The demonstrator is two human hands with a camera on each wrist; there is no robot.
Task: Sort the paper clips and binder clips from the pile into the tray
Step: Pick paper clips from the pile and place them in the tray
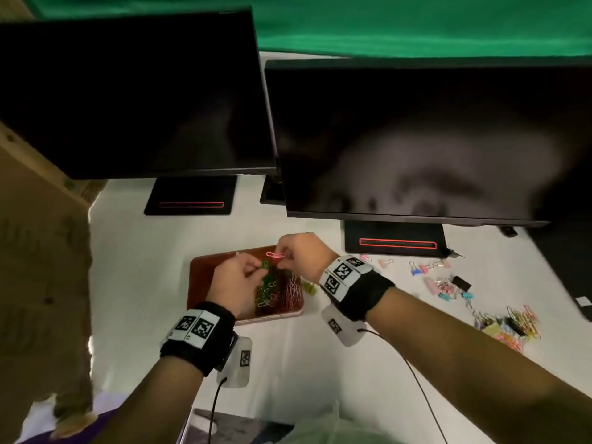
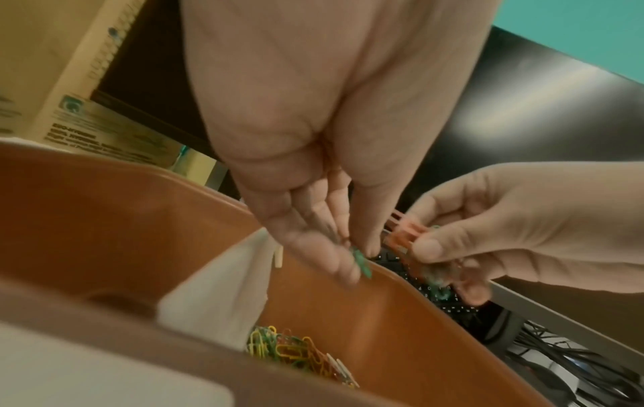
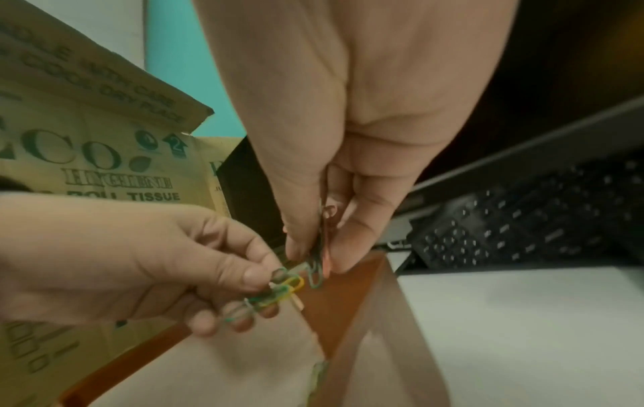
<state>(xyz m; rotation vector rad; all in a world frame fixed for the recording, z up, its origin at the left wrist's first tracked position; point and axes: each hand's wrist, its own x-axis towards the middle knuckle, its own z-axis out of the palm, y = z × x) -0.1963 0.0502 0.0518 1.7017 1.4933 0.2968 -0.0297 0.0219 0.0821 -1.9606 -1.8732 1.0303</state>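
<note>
A brown tray [image 1: 201,270] lies on the white table and holds heaps of green, yellow and pink paper clips [image 1: 278,291]. Both hands hover over its far end. My left hand [image 1: 238,277] pinches a tangle of green and yellow paper clips [image 3: 278,293]. My right hand [image 1: 296,251] pinches pink paper clips [image 1: 275,254] with a green clip [image 3: 316,271] hanging from its fingertips. The two bunches meet between the hands. The unsorted pile [image 1: 509,325] of paper clips and binder clips lies at the right of the table.
Two dark monitors [image 1: 416,139] on stands rise behind the tray. Loose pastel binder clips [image 1: 429,267] are scattered right of the tray. A cardboard box [image 1: 35,251] stands at the left. A keyboard [image 3: 522,220] lies under the right monitor.
</note>
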